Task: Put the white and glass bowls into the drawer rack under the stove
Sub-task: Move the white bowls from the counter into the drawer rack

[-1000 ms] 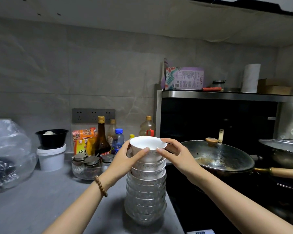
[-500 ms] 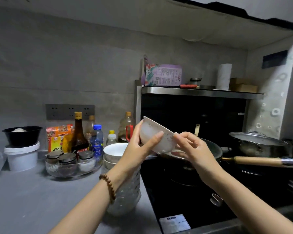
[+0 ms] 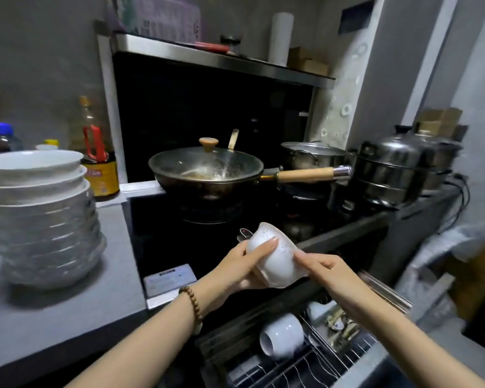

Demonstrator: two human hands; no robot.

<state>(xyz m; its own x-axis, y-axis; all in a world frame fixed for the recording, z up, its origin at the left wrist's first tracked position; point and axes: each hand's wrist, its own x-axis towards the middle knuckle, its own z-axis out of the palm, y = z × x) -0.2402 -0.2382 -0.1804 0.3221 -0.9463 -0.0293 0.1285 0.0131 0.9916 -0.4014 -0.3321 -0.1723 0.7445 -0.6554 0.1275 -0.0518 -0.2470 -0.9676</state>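
I hold one white bowl (image 3: pixel 275 257) tipped on its side over the front edge of the stove. My left hand (image 3: pixel 240 268) grips it from the left with the thumb across its outside, and my right hand (image 3: pixel 324 266) pinches its rim on the right. Below, the drawer rack (image 3: pixel 314 359) stands pulled out, with a white bowl (image 3: pixel 282 336) lying on its side in the wires. On the grey counter at the left stands the stack of bowls (image 3: pixel 44 217), white ones on top and glass ones beneath.
A lidded wok (image 3: pixel 207 170) with a wooden handle sits on the black stove, with a steel pot (image 3: pixel 311 155) and a steamer (image 3: pixel 398 169) to its right. Bottles (image 3: pixel 95 152) stand behind the stack. Small utensils lie in the rack's right part.
Both hands lifted the top white bowl off the stack, tilted it, and carried it right and down toward the open drawer rack. The view has swung down and to the right.
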